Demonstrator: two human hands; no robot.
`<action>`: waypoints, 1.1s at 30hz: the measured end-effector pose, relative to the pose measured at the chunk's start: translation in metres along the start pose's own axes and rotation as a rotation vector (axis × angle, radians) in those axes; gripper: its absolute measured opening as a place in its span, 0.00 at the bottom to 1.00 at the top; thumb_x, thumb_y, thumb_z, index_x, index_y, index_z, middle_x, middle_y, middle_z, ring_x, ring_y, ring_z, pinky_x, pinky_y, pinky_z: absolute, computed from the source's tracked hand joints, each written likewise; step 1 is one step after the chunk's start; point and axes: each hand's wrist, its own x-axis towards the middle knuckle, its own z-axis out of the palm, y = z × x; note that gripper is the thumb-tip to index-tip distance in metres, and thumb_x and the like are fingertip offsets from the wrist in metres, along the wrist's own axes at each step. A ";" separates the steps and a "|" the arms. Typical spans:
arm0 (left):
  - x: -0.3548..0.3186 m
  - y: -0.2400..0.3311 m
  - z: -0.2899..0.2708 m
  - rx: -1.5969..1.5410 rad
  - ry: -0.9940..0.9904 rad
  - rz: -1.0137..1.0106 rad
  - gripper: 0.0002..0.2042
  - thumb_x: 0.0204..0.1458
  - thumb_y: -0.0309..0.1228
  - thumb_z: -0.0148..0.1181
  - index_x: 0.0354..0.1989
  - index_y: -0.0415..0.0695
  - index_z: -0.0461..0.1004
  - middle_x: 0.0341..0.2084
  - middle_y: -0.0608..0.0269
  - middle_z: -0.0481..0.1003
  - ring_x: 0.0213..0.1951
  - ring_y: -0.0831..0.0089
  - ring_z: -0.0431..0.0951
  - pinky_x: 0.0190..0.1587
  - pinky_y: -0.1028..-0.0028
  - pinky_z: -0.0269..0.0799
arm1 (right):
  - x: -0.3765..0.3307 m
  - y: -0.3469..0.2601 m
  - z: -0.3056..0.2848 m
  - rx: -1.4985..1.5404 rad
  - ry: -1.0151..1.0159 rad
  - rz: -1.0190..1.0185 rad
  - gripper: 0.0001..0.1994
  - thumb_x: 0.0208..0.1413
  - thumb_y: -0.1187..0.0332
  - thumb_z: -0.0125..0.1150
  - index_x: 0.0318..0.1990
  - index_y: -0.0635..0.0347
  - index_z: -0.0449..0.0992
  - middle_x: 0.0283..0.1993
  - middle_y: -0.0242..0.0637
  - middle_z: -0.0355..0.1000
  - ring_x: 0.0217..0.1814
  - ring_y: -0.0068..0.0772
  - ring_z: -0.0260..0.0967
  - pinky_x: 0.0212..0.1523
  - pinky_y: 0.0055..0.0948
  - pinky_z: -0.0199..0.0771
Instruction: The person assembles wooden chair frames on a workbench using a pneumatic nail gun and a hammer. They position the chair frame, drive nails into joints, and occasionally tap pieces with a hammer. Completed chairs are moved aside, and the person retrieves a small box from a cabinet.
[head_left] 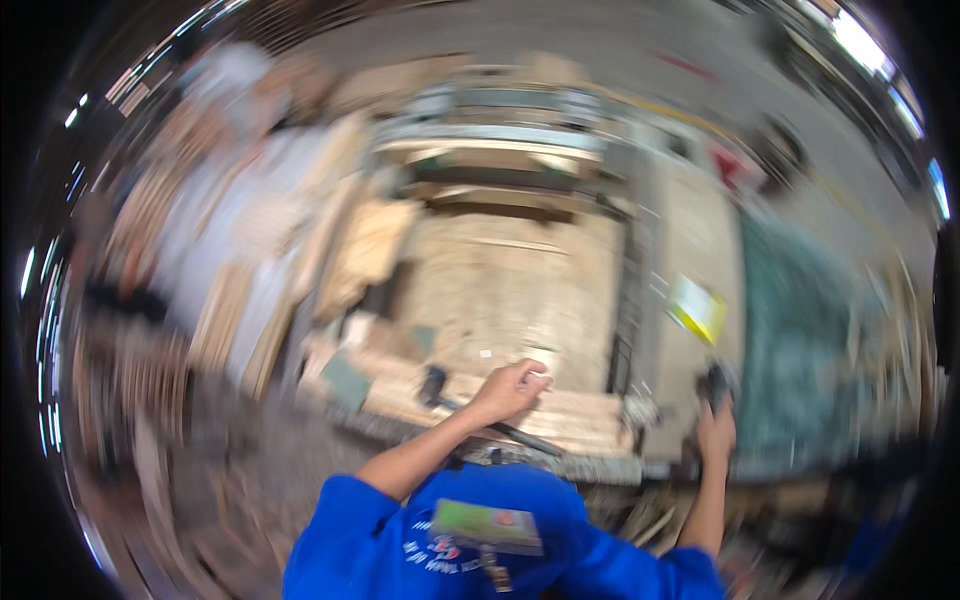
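Observation:
My left hand [510, 392] reaches over the near side of a wooden frame assembly, its fingers curled in a pinch on a small pale piece [542, 358], which may be wood. Beneath my left forearm lies a mallet with a black head [433, 384] and a dark handle [525, 438], resting across light wooden strips [585, 412]. Out to the right, my right hand [716, 432] is closed round a dark tool [714, 384]. Motion blur hides what kind of tool it is. A wide light board [510, 290] lies inside the frame, beyond my left hand.
A yellow and white packet [697, 310] lies on the right-hand ledge [690, 240]. Farther right is a green sheet-like surface [800, 330]. Stacked wooden strips [225, 310] stand at the left, with a blurred person [240, 85] behind. A metal crossbar [490, 135] spans the far side.

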 end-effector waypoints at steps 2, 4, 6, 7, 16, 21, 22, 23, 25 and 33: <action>-0.024 -0.007 -0.037 0.037 0.189 -0.126 0.19 0.63 0.40 0.61 0.54 0.39 0.76 0.38 0.54 0.84 0.40 0.68 0.84 0.45 0.69 0.78 | -0.001 0.000 0.021 -0.127 -0.180 0.161 0.34 0.66 0.57 0.56 0.73 0.66 0.58 0.61 0.64 0.72 0.62 0.64 0.70 0.63 0.50 0.69; -0.045 -0.014 -0.069 -0.051 0.319 -0.219 0.17 0.64 0.37 0.62 0.54 0.38 0.76 0.38 0.57 0.83 0.42 0.71 0.83 0.47 0.71 0.77 | -0.002 0.036 0.048 -0.293 0.115 -0.139 0.35 0.66 0.58 0.57 0.73 0.71 0.55 0.59 0.64 0.73 0.59 0.70 0.70 0.61 0.51 0.69; -0.079 -0.030 -0.090 -0.110 0.534 -0.317 0.16 0.64 0.36 0.61 0.54 0.38 0.76 0.38 0.58 0.83 0.42 0.72 0.83 0.47 0.72 0.77 | 0.000 0.025 0.064 -0.260 0.087 -0.157 0.33 0.66 0.59 0.59 0.72 0.67 0.60 0.57 0.64 0.74 0.58 0.64 0.72 0.59 0.49 0.72; -0.091 -0.038 -0.081 -0.145 0.623 -0.362 0.16 0.64 0.36 0.61 0.53 0.38 0.76 0.39 0.58 0.83 0.42 0.72 0.84 0.47 0.72 0.78 | 0.001 0.023 0.057 -0.230 0.039 -0.205 0.37 0.63 0.50 0.59 0.70 0.71 0.61 0.56 0.69 0.73 0.56 0.67 0.74 0.56 0.50 0.75; -0.179 -0.087 -0.083 -0.293 1.042 -0.330 0.11 0.64 0.34 0.59 0.45 0.40 0.80 0.33 0.61 0.83 0.35 0.78 0.82 0.40 0.73 0.77 | -0.018 -0.023 0.022 -0.229 0.005 -0.445 0.39 0.62 0.42 0.59 0.69 0.64 0.63 0.55 0.63 0.74 0.56 0.65 0.72 0.56 0.53 0.73; -0.268 -0.140 -0.100 -0.414 1.196 -0.353 0.12 0.62 0.36 0.60 0.45 0.39 0.80 0.31 0.61 0.83 0.35 0.75 0.83 0.42 0.72 0.78 | -0.056 -0.126 0.037 -0.191 -0.023 -0.581 0.37 0.63 0.44 0.58 0.68 0.67 0.65 0.52 0.63 0.75 0.53 0.65 0.74 0.53 0.53 0.75; -0.297 -0.156 -0.105 -0.452 1.254 -0.377 0.13 0.62 0.38 0.61 0.43 0.40 0.81 0.30 0.61 0.84 0.35 0.74 0.84 0.42 0.71 0.78 | -0.068 -0.150 0.041 -0.161 -0.029 -0.619 0.36 0.64 0.44 0.58 0.67 0.67 0.65 0.51 0.63 0.76 0.52 0.66 0.74 0.52 0.53 0.76; -0.326 -0.172 -0.111 -0.449 1.302 -0.430 0.13 0.62 0.38 0.61 0.43 0.40 0.81 0.30 0.61 0.84 0.35 0.73 0.84 0.42 0.71 0.78 | -0.080 -0.176 0.048 -0.125 -0.034 -0.663 0.36 0.64 0.45 0.58 0.67 0.67 0.65 0.51 0.63 0.76 0.52 0.66 0.74 0.52 0.53 0.76; -0.391 -0.212 -0.114 -0.454 1.402 -0.551 0.13 0.61 0.39 0.61 0.42 0.41 0.82 0.30 0.61 0.84 0.35 0.72 0.85 0.41 0.71 0.78 | -0.105 -0.234 0.059 -0.015 -0.075 -0.770 0.35 0.65 0.45 0.57 0.67 0.68 0.66 0.50 0.63 0.77 0.50 0.66 0.75 0.50 0.53 0.77; -0.682 -0.318 -0.049 -0.574 1.821 -1.142 0.17 0.58 0.45 0.57 0.44 0.46 0.83 0.39 0.47 0.82 0.47 0.48 0.82 0.50 0.57 0.76 | -0.313 -0.475 0.163 0.097 -0.784 -1.281 0.27 0.65 0.64 0.60 0.68 0.68 0.67 0.51 0.58 0.76 0.52 0.54 0.76 0.54 0.42 0.75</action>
